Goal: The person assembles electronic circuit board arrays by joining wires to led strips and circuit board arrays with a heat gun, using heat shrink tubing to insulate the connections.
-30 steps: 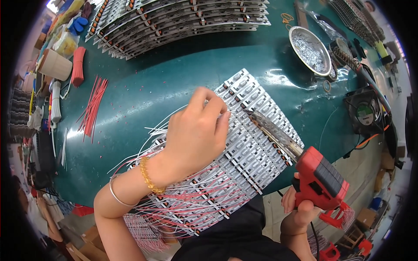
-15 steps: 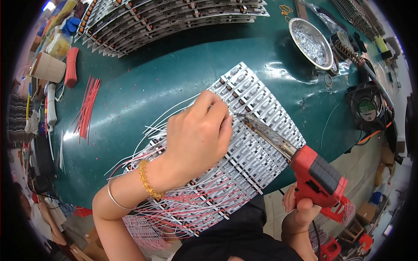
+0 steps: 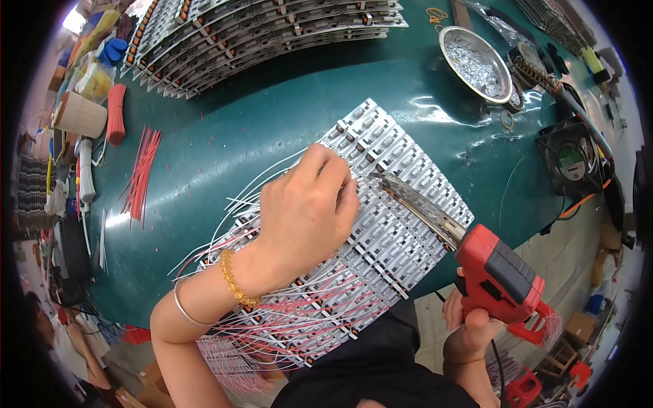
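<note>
My left hand (image 3: 306,204) rests over a panel of small circuit boards (image 3: 408,197), fingers pinched together; their tips and whatever they hold are hidden. White wires (image 3: 262,180) run out to the left from beneath it. At the lower right my right hand (image 3: 473,323) is wrapped round the handle of a red soldering gun (image 3: 500,272). The gun's dark tip points left over the panel, a short gap from my left fingers. Red and white wires (image 3: 299,302) are spread across the panel's near left part.
Stacked board panels (image 3: 265,34) stand at the back. To the left lie loose red wires (image 3: 141,177), a red wire bundle (image 3: 115,115) and a pale cup (image 3: 80,114). A metal bowl of silvery scraps (image 3: 476,64) and a small fan (image 3: 571,160) are on the right.
The soldering gun's tip has drawn slightly away from my left fingers. My left hand keeps its pinch over the panel, and the view has shifted a little.
</note>
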A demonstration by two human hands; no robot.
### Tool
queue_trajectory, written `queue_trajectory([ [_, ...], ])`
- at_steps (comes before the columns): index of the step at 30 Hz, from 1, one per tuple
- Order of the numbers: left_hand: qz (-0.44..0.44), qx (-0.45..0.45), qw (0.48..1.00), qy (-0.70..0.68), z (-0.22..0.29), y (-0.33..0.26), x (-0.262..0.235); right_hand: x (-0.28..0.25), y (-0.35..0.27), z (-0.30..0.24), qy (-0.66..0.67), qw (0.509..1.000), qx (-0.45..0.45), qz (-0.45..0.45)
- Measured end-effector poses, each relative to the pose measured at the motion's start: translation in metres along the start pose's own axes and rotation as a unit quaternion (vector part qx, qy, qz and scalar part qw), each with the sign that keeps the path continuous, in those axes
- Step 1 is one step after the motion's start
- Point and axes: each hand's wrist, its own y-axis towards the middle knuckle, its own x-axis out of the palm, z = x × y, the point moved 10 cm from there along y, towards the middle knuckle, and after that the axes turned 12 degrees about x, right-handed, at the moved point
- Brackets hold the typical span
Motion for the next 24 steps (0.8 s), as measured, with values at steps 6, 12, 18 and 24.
queue_trajectory([
  [6, -0.002, -0.031, 0.992, -0.121, -0.002, -0.001, -0.005, -0.003, -0.001, -0.002, 0.007, 1.0, -0.008, -0.001],
  [12, -0.005, -0.013, 0.999, -0.049, 0.007, -0.003, 0.005, -0.014, -0.012, 0.007, 0.002, 1.0, 0.0, 0.021],
  [18, -0.007, 0.002, 1.0, -0.021, 0.009, -0.003, 0.006, -0.027, -0.013, 0.02, -0.072, 0.996, -0.008, 0.045],
  [24, -0.003, 0.005, 1.0, -0.025, 0.009, -0.003, 0.006, -0.022, -0.014, 0.015, -0.044, 0.998, 0.019, 0.047],
])
